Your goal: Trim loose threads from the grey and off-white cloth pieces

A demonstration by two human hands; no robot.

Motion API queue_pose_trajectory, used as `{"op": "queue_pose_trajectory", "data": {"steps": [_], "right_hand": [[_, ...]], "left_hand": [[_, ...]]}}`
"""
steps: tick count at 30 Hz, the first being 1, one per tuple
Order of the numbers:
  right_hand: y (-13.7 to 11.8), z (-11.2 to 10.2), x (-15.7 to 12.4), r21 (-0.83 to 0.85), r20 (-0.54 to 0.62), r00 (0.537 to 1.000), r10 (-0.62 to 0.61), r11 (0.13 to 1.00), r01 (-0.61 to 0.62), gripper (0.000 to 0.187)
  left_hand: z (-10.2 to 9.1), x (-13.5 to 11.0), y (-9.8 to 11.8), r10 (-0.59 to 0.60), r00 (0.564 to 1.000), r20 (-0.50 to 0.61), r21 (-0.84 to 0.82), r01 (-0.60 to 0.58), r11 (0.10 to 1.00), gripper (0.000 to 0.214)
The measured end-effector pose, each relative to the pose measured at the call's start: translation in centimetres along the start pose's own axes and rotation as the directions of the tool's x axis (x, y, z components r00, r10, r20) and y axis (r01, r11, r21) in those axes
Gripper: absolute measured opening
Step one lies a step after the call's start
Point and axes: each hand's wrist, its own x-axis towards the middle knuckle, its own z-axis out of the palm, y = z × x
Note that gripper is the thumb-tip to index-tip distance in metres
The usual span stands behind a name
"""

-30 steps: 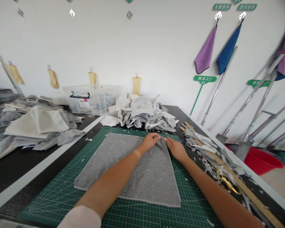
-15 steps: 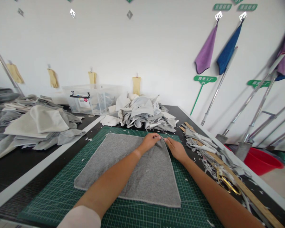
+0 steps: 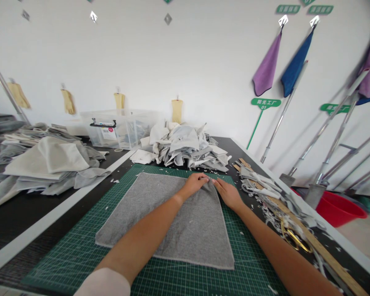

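A grey cloth (image 3: 200, 230) with pale stitched edges lies spread on the green cutting mat (image 3: 253, 255). At its far right corner my left hand (image 3: 193, 184) pinches the fabric between thumb and fingers. My right hand (image 3: 230, 193) grips the same corner from the other side, its fingertips close to the left ones. The corner is bunched and slightly raised between them. My left forearm crosses over the cloth and hides part of its middle.
Behind the mat is a heap of grey and white fabric pieces (image 3: 181, 146), beside a clear plastic box (image 3: 111, 133). More cloths (image 3: 49, 160) are piled at left. Gold-handled scissors (image 3: 297, 241), fabric scraps (image 3: 265, 185) and a wooden strip (image 3: 320, 242) lie at right, near a red basin (image 3: 342, 207).
Both hands stay at the cloth's corner. The right fingertips have shifted very slightly left, toward the left hand; the cloth lies as before.
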Motion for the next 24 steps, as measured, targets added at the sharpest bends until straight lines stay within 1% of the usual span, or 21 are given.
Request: {"op": "queue_pose_trajectory", "data": {"steps": [4,11,14,19,24], "right_hand": [[-0.1,0.0,0.0,-0.009,0.000,1.000,-0.005,1.000,0.005,0.050],[0.1,0.1,0.0,0.029,-0.025,1.000,-0.013,1.000,0.014,0.050],[0.0,-0.1,0.0,0.088,-0.039,0.999,-0.010,0.996,0.013,0.049],[0.0,-0.3,0.3,0.191,-0.057,0.997,0.045,0.981,-0.034,0.052],[0.4,0.0,0.8,0.311,-0.018,0.995,0.102,0.946,-0.091,0.044]], "left_hand": [[0.0,-0.1,0.1,0.008,1.000,0.019,-0.010,-0.007,1.000,0.030],[0.0,-0.2,0.3,0.006,1.000,0.014,0.011,-0.006,1.000,0.033],[0.0,-0.3,0.4,-0.002,1.000,0.018,0.026,0.002,1.000,0.033],[-0.1,-0.5,0.9,0.017,1.000,0.003,0.074,-0.017,0.997,0.030],[0.0,-0.5,1.0,0.022,1.000,0.004,0.046,-0.022,0.999,0.030]]}}
